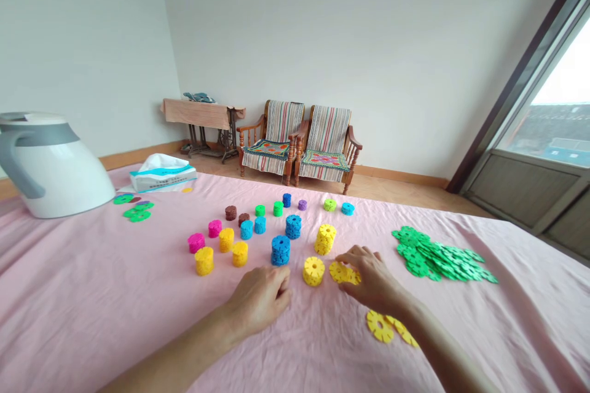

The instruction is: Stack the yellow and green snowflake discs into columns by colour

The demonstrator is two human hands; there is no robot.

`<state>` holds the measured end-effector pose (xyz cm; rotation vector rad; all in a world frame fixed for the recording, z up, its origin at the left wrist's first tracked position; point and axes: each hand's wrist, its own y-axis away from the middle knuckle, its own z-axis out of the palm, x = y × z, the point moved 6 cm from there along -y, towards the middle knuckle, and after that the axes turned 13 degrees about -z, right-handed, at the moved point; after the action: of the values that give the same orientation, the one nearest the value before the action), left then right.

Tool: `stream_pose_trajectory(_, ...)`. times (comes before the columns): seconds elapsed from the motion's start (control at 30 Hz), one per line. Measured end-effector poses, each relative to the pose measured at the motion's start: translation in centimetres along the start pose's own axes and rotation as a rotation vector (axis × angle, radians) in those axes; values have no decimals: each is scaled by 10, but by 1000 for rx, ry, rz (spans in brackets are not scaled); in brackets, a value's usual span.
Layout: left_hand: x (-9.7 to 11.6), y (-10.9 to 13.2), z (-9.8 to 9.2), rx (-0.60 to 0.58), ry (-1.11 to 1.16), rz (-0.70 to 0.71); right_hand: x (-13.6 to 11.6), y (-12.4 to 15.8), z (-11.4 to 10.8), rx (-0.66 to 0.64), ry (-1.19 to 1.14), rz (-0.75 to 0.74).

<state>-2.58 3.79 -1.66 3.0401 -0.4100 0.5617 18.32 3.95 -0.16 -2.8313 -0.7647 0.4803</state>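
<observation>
My right hand [374,279] rests with its fingers on a small stack of yellow flower-shaped plastic discs [343,272] on the pink bedsheet [92,295]. A shorter yellow stack [314,271] stands just left of it, and two loose yellow discs [385,326] lie below my wrist. My left hand [259,299] sits curled on the sheet, just below a blue disc stack [280,250]. Its palm is hidden, so anything inside it cannot be seen. Several more stacks in yellow, pink, blue, brown and green stand in loose rows beyond my hands.
A heap of flat green discs [437,255] lies to the right. A white jug-like appliance [53,166] and a tissue pack [162,175] stand at the far left of the sheet. Beyond the bed are two wooden armchairs [299,144], a treadle table [203,115] and a window [544,110].
</observation>
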Motion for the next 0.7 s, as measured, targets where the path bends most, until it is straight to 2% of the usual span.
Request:
stream_pose_trajectory(0.27,2,2,-1,-20,-15,-10,2,-2,4,2,-8,-6)
stream_pose_trajectory(0.6,0,1,1,2,-3,8,6,-1,-3,87,-97,-18)
stream_pose_trajectory(0.7,0,2,0,2,2,10,-1,-5,-3,165,-189,-11)
